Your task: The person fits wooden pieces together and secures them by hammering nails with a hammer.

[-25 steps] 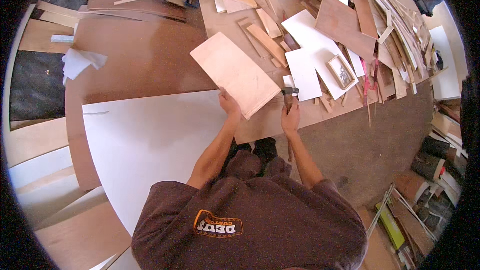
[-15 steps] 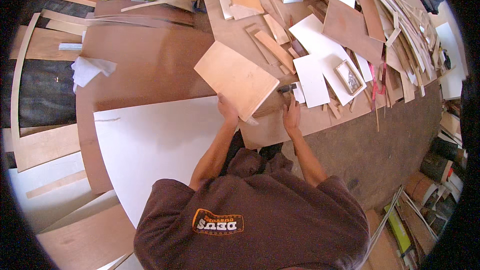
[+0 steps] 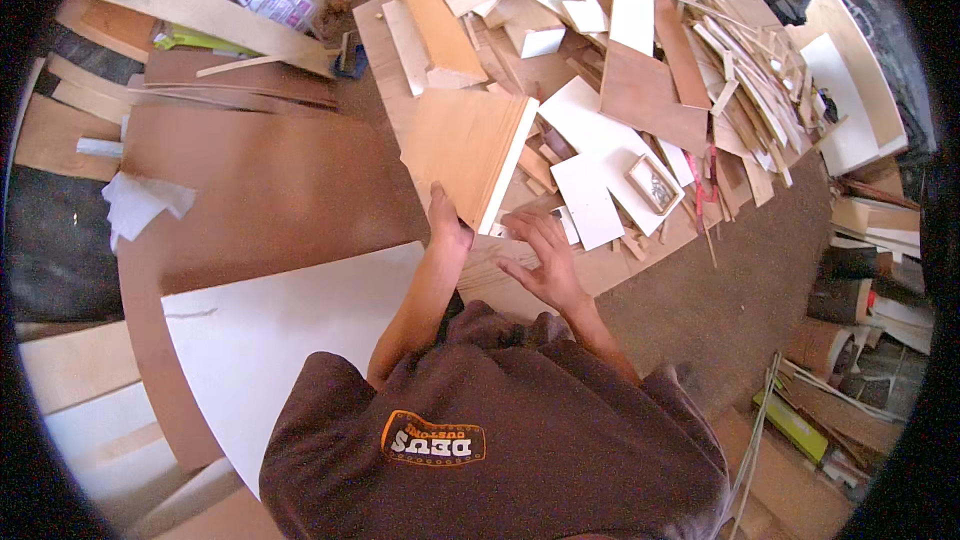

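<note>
Moved since the earlier frame: wooden board (image 3: 465,145), turned so that its striped, layered side and white edge show toward the right; right hand (image 3: 545,255), earlier at a hammer handle, now spread open. Present place of the hammer: cannot be told.

Item, board: pale wood, held tilted above the left part of the table (image 3: 610,271).
Item, left hand (image 3: 450,225): clamped on the board's lower end, thumb on its face.
Item, right hand: apart from the left, fingers loose and spread, just beside the board's lower corner; contact there cannot be told.

On the table:
- orange-brown plank (image 3: 437,28), near the far left corner, a white plank (image 3: 404,48) along its left side;
- large white panel (image 3: 590,130), mid-table;
- small wooden tray (image 3: 653,185) of metal bits, on that panel, toward the near edge;
- smaller white panel (image 3: 588,202), near the near edge;
- brown panel (image 3: 655,95), beyond the tray;
- heap of long wooden strips (image 3: 755,90), along the right end;
- pink-red strap (image 3: 712,180), at the near edge.

Left of the table: brown sheet (image 3: 250,170), white sheet (image 3: 300,340) over its near right part, crumpled white cloth (image 3: 145,205) at its left edge.
</note>
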{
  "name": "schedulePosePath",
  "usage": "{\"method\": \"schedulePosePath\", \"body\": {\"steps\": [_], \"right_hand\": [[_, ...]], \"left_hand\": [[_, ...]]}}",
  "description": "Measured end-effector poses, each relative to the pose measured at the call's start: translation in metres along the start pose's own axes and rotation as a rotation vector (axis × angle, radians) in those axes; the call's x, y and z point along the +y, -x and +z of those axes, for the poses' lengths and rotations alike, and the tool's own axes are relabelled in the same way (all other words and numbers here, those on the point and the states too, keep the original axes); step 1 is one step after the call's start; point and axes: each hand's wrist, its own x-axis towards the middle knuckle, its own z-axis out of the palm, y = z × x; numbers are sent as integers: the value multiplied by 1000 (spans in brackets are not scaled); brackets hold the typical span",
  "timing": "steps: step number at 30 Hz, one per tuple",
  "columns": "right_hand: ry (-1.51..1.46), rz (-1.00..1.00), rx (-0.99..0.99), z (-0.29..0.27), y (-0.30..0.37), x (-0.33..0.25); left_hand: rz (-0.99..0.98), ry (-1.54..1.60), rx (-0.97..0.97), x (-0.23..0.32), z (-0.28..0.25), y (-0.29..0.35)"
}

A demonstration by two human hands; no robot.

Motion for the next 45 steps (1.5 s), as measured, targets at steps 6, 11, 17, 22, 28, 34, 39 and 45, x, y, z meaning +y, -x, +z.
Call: {"method": "schedulePosePath", "body": {"steps": [6,11,17,22,28,34,39,45], "right_hand": [[244,-81,128,-8,-33,-15],[394,-55,119,-37,-56,-56],[457,53,30,-47,-69,-65],[453,159,-2,-42,-75,-54],[468,123,39,-34,-81,-43],[440,164,24,-40,-102,-34],[450,95,75,-43,-112,-23],[445,110,24,-46,-119,-29]], "left_hand": [[-135,-5,-219,7,26,8],[-309,130,-347,14,33,31],[-496,154,-170,10,22,30],[-527,236,-91,16,29,37],[-559,205,110,14,25,36],[-596,43,-148,34,18,35],[-263,-416,-330,74,8,56],[692,-716,-430,100,41,50]]}}
